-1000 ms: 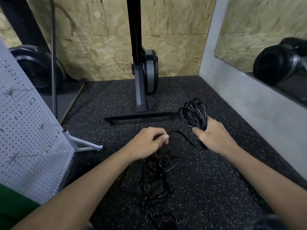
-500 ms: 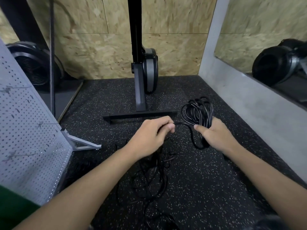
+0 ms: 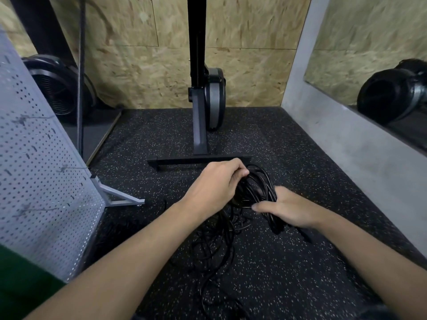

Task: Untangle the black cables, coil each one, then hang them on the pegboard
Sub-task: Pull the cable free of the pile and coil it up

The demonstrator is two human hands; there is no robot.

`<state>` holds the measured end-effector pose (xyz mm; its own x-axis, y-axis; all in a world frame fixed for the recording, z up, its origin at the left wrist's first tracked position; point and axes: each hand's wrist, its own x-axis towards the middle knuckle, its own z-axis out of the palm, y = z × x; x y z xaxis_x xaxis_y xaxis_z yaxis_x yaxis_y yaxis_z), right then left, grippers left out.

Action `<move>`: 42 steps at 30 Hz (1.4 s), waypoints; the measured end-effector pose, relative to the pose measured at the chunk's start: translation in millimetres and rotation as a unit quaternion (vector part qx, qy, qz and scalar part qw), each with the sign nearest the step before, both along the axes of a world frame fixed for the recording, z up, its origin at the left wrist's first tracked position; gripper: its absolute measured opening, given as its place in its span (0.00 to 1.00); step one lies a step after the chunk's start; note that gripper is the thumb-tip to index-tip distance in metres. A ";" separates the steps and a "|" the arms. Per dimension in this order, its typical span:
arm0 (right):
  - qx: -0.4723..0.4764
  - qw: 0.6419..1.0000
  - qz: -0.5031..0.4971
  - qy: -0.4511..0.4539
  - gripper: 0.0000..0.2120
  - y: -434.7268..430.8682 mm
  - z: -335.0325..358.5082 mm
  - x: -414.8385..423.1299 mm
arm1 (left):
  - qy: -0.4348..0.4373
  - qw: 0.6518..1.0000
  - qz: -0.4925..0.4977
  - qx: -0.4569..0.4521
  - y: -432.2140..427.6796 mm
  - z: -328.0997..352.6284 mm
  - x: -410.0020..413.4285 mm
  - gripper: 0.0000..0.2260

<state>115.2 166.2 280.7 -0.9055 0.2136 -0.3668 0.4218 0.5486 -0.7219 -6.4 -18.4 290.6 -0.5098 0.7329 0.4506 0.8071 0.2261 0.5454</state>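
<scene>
A coil of black cable (image 3: 258, 189) hangs between my two hands above the speckled floor. My right hand (image 3: 290, 210) grips the coil's lower right side, thumb pointing left. My left hand (image 3: 216, 183) curls over the coil's top left and pinches a strand onto it. From the coil a loose tangle of black cable (image 3: 217, 241) trails down across the floor toward me. The grey pegboard (image 3: 39, 172) leans on its stand at the left, with small hooks in it.
A rowing machine's black foot bar (image 3: 198, 160) and grey upright (image 3: 199, 125) stand just beyond my hands. A grey wall (image 3: 346, 144) with a mirror runs along the right. A black fan housing (image 3: 57, 86) sits back left behind the pegboard.
My left hand has moved right and brought its strand onto the coil. My right hand has drawn the coil nearer and lower. The two hands are now close together.
</scene>
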 end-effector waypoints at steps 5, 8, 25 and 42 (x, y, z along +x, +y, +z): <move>-0.063 0.992 -0.063 0.086 0.18 7.2 2.9 -1.8 | -0.124 0.992 0.004 0.001 -6.5 -4.5 -16.2 0.08; -0.124 0.979 -0.116 0.114 0.24 7.9 6.3 -0.4 | -0.178 0.979 -0.019 -0.100 -14.8 -21.3 -21.0 0.12; -0.279 0.917 -0.218 0.184 0.25 7.5 16.1 2.1 | -0.189 0.955 -0.026 -0.226 -8.5 -95.2 -10.6 0.07; 0.032 0.965 -0.218 0.145 0.10 31.2 1.9 1.9 | -0.099 0.994 0.022 0.045 5.5 16.1 -1.3 0.08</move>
<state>117.1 197.3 282.7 -0.7870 0.6111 -0.0854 0.4079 0.4113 -0.8152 -7.6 -12.9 306.6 -0.6247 0.6695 0.4018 0.6732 0.2012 0.7115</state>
